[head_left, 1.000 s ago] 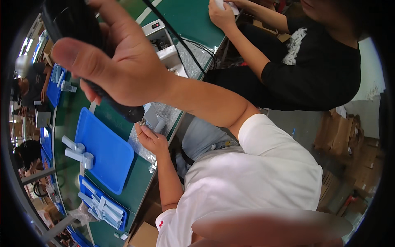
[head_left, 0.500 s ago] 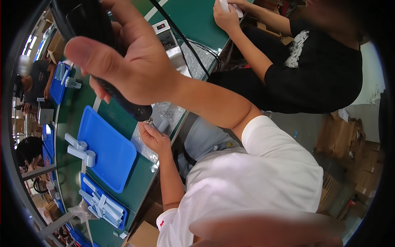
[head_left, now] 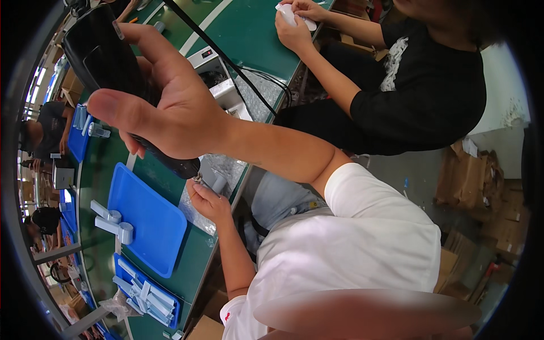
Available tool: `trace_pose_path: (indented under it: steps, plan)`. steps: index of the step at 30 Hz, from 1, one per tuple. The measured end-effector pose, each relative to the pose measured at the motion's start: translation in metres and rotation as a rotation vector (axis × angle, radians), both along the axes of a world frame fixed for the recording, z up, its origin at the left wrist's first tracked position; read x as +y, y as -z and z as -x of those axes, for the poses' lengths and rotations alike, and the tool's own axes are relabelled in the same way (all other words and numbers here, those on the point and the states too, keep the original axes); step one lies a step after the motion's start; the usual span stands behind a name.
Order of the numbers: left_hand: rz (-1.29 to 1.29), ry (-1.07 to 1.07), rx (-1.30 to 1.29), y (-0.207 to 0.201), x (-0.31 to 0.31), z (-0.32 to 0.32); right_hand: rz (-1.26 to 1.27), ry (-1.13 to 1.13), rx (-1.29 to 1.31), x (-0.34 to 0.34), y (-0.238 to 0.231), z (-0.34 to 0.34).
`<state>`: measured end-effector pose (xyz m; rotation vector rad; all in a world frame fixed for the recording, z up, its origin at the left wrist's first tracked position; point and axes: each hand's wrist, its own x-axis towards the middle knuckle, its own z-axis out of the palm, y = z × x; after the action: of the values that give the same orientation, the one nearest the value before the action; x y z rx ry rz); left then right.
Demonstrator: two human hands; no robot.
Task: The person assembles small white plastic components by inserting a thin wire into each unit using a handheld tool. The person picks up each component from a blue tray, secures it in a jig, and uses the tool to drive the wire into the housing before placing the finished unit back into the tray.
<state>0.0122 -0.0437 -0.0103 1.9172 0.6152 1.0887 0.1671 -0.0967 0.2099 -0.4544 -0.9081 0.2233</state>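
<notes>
My right hand (head_left: 175,113) is wrapped round a black electric screwdriver (head_left: 110,56), which slants across the upper left. The screwdriver's tip (head_left: 197,178) points down at my left hand (head_left: 209,203). Closed fingers of that hand hold a pale grey plastic part (head_left: 214,180), partly hidden by the fingers and the tool. Whether the tip touches the part I cannot tell. Under the hands lies bubble wrap (head_left: 198,214) on the green table (head_left: 195,249). Beside it is a blue tray (head_left: 150,221), with two pale plastic pieces with round ends (head_left: 120,229) at its left edge.
A second blue tray (head_left: 180,309) holds several pale strips (head_left: 150,300). A metal box with a red switch (head_left: 207,59) stands beyond my right hand, near a black cable (head_left: 224,54). At upper right a co-worker in black (head_left: 419,96) handles a white piece (head_left: 294,16). Cardboard (head_left: 467,175) lies on the floor.
The whole view has shifted a little, so the table and co-worker sit at slightly different places. Both hands keep their grips, with the screwdriver still aimed at the part.
</notes>
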Motion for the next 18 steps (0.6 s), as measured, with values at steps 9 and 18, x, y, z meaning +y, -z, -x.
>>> trace_pose_path:
  steps: [9,18]
  plan:
    - [0.021,0.043,0.032,0.018,0.008,0.004,0.049,-0.06,-0.011,-0.007,0.0,-0.007]
    - [-0.111,-0.009,0.122,0.032,0.007,0.008,0.07,0.063,-0.08,0.003,-0.008,-0.034]
